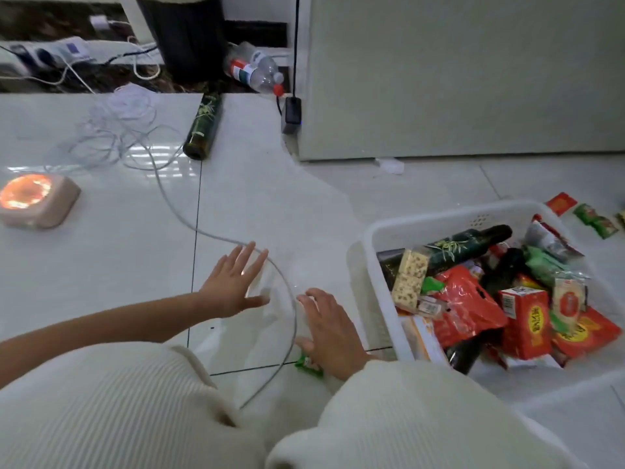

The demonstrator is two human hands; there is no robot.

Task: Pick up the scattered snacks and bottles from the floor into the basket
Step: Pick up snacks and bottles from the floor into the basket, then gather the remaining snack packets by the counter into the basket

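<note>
The white plastic basket [422,221] sits on the tiled floor [270,198] at the right, heaped with snacks: a dark green bottle [473,245] lying across the top, a pale puffed-rice bar [409,279], red foil bags [466,306] and a red carton [526,319]. Other items lie scattered on the floor. A small green packet [307,363] lies just left of the basket, partly under the right hand [333,333]. A second dark green bottle [203,126] lies on its side well away toward the far wall. Clear plastic bottles [257,71] with red caps are piled beyond it. A red packet [561,203] and green packets [595,220] lie past the basket's far right corner. Both hands are flat with spread fingers and grip nothing. The right hand is over the green packet, though contact cannot be told. The left hand [233,286] is apart from it, over bare tile. A grey cable [295,328] curves between the two hands and runs back to a tangle of thin white cord [118,123]. At the far left a small pink device [33,201] glows orange on top. A black power adapter [291,115] lies beside a pale grey cabinet [439,79]. Cream ribbed sleeves [389,418] fill the foreground.
</note>
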